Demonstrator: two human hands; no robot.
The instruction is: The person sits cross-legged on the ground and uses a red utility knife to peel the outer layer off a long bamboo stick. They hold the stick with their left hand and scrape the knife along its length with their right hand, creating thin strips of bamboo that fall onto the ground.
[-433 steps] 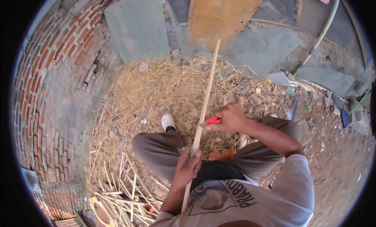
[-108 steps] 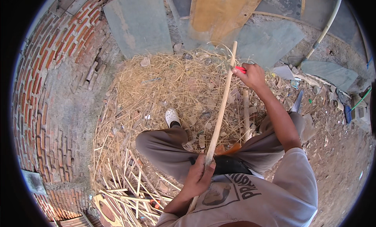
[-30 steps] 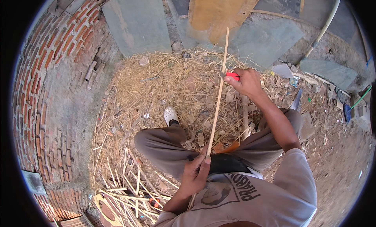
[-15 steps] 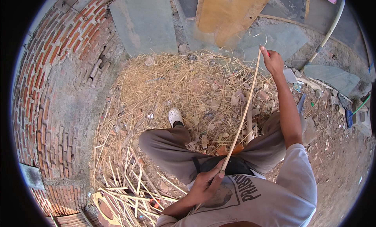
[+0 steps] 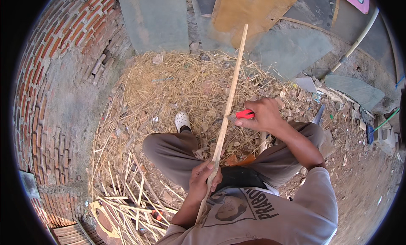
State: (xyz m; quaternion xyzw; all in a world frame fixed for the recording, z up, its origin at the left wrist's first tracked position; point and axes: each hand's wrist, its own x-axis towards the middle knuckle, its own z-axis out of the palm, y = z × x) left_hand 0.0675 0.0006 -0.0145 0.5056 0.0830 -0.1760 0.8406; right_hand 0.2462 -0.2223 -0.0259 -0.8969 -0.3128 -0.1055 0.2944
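Outdoor ground (image 5: pixel 363 190) of bare dirt, bounded on the left by a curved brick wall (image 5: pixel 50 88), carries a thick heap of straw-coloured shavings (image 5: pixel 169 88). Flat grey slabs (image 5: pixel 154 19) and a tan board (image 5: pixel 253 10) lie beyond the heap. A pile of thin split sticks (image 5: pixel 127 202) lies at lower left, close to the person's left side.

The person sits low over the shavings with knees spread, one white shoe (image 5: pixel 182 120) planted in the heap. A long pale stick (image 5: pixel 226 114) runs from the lap outward and upward across the heap, its far end reaching the tan board. Held at this slant, the stick passes between the knees, so cut material would most likely fall onto the heap rather than onto the person.

Left hand (image 5: pixel 204 180): closed around the near part of the stick, fingers wrapped, apparently steadying it.

Right hand (image 5: pixel 262 116): closed around a red-handled knife (image 5: pixel 243 114). The blade end meets the stick at about mid-length, on its right side. The blade itself is too small to make out clearly.

The two hands are well apart along the stick, which leaves a free stretch between them.
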